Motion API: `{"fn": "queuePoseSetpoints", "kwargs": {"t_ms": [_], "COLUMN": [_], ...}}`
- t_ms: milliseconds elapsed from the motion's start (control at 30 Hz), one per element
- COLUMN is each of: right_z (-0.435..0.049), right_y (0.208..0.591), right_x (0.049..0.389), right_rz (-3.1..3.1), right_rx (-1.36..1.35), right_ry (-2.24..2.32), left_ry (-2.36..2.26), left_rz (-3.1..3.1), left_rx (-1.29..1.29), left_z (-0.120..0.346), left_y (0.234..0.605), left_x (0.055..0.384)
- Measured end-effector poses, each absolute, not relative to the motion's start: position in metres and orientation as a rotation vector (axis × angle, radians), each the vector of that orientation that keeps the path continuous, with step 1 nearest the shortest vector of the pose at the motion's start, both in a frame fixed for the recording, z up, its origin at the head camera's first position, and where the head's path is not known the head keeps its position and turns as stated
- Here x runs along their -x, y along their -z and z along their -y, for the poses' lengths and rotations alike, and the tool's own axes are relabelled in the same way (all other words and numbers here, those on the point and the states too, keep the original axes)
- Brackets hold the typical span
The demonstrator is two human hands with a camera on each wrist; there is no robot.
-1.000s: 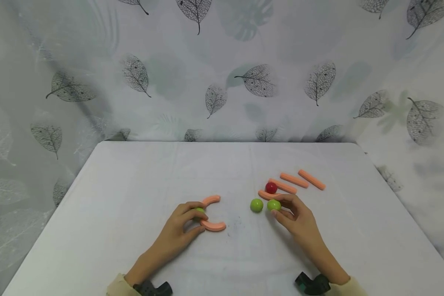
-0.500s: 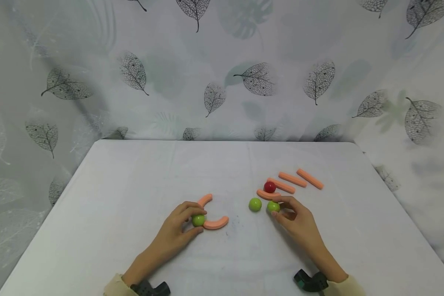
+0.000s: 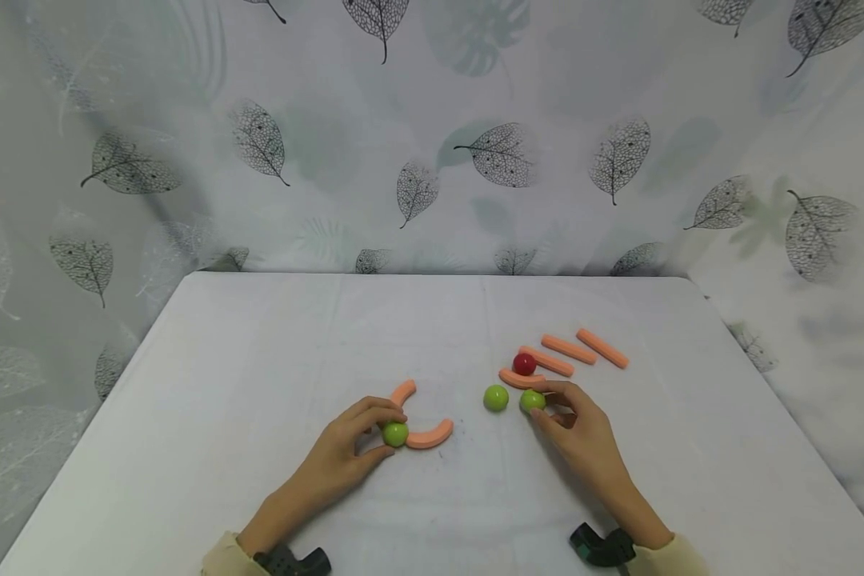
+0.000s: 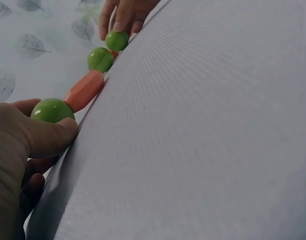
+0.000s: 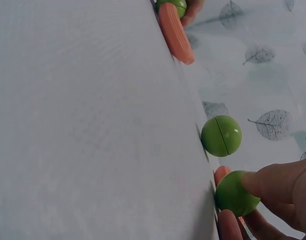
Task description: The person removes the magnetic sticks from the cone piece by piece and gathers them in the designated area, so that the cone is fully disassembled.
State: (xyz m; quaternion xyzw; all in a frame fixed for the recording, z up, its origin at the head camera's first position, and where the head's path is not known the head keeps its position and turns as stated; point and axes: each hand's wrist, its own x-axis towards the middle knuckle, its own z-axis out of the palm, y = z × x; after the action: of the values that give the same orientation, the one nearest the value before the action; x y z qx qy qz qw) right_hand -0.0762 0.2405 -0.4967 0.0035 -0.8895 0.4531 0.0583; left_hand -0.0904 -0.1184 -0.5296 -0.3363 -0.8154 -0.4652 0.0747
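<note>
In the head view my left hand (image 3: pixel 356 440) holds a green ball (image 3: pixel 395 434) between thumb and fingers, low over the white table. A curved orange stick (image 3: pixel 430 435) touches that ball on its right, and another curved orange stick (image 3: pixel 403 392) lies just behind, partly covered by my fingers. My right hand (image 3: pixel 576 420) pinches a second green ball (image 3: pixel 532 402). Beside it, to the left, a loose green ball (image 3: pixel 496 398) rests on the table. The left wrist view shows the held green ball (image 4: pixel 52 111) against the end of a ribbed orange stick (image 4: pixel 85 90).
Behind my right hand lie a curved orange stick (image 3: pixel 522 378), a red ball (image 3: pixel 524 364) and several straight orange sticks (image 3: pixel 569 349). The white table (image 3: pixel 295 336) ends at a leaf-patterned curtain (image 3: pixel 346 160) at the back and sides.
My left hand's green ball has come into fuller view and moved slightly nearer and right. The curved stick touching it has shifted right and turned. My right hand has barely moved.
</note>
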Motion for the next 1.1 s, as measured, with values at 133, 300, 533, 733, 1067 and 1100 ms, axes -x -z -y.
{"fn": "queuePoseSetpoints", "kwargs": {"t_ms": [133, 300, 533, 733, 1067, 1100], "right_z": [-0.240, -0.242, -0.247, -0.248, -0.240, -0.238], "right_y": [0.497, 0.499, 0.496, 0.491, 0.489, 0.489], "right_x": [0.076, 0.076, 0.075, 0.073, 0.070, 0.069], "right_rz": [2.690, 2.693, 2.692, 2.653, 2.492, 2.509], "right_rx": [-0.018, -0.025, -0.023, -0.040, -0.398, -0.440], "right_ry": [-1.393, -1.371, -1.359, -1.321, -1.514, -1.516], "left_ry": [1.375, 1.274, 1.211, 1.221, 1.210, 1.214], "left_rz": [2.452, 2.436, 2.468, 2.547, 2.538, 2.538], "left_rx": [1.025, 1.043, 1.010, 0.971, 0.979, 0.983], "left_z": [0.119, 0.118, 0.118, 0.118, 0.118, 0.118], "left_y": [0.529, 0.530, 0.527, 0.526, 0.525, 0.525], "left_x": [0.090, 0.090, 0.088, 0.087, 0.086, 0.086]}}
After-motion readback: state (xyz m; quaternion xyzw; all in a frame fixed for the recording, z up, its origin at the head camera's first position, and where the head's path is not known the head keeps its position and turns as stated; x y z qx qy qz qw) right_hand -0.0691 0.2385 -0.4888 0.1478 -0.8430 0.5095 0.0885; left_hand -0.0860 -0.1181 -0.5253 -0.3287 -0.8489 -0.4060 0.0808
